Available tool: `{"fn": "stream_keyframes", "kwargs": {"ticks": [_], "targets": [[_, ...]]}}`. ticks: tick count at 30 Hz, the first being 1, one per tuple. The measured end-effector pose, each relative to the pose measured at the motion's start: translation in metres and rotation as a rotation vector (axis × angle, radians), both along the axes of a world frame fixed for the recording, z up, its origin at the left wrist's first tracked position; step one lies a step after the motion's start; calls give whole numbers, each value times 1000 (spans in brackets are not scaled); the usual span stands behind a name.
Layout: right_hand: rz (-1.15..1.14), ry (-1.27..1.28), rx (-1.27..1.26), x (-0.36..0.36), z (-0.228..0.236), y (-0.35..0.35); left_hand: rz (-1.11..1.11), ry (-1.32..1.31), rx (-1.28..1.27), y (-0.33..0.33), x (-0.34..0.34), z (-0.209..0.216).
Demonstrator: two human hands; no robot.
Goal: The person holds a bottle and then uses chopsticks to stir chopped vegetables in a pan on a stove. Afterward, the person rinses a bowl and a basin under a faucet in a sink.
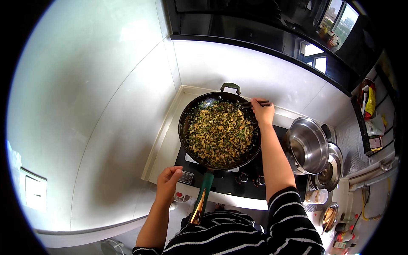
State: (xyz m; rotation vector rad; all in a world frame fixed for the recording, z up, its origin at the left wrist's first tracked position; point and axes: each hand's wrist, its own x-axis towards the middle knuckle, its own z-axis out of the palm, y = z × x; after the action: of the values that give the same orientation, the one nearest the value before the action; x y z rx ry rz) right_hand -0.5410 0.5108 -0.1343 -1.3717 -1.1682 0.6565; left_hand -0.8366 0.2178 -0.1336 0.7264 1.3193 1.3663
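Note:
A large dark frying pan (182, 135) sits on the black stove, filled with a chopped mix of green and yellow-brown food (223, 131). My right hand (262, 111) reaches over the pan's right rim and grips dark chopsticks (246, 103), whose tips lie at the food's far right side. Left of the pan's green and gold handle (205, 189), my left hand (169, 178) hovers apart from it, fingers curled together with nothing visible in them. A small green helper handle (230, 86) sticks up at the pan's far rim.
Right of the stove's knobs (242, 177) stand a deep steel pot (304, 146) and a steel lid (335, 170). A lidded jar (317, 196) and a bowl (329, 216) are nearer me. Walls border the left and back; a black cabinet (255, 38) hangs above.

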Motion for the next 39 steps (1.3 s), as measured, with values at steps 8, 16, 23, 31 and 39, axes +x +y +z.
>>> {"fn": "stream_keyframes", "kwargs": {"ticks": [8, 16, 23, 31, 39], "targets": [[392, 364, -303, -84, -28, -32, -10, 10, -31, -6, 2, -4], [721, 155, -357, -100, 42, -100, 9, -2, -15, -11, -3, -17], [210, 34, -185, -17, -1, -60, -23, -21, -10, -8, 2, -12], [-82, -284, -61, 33, 4, -34, -23, 1, -43, -6, 9, -14], [276, 458, -361, -72, -42, -51, -105, 32, -31, 5, 21, -17]]}}
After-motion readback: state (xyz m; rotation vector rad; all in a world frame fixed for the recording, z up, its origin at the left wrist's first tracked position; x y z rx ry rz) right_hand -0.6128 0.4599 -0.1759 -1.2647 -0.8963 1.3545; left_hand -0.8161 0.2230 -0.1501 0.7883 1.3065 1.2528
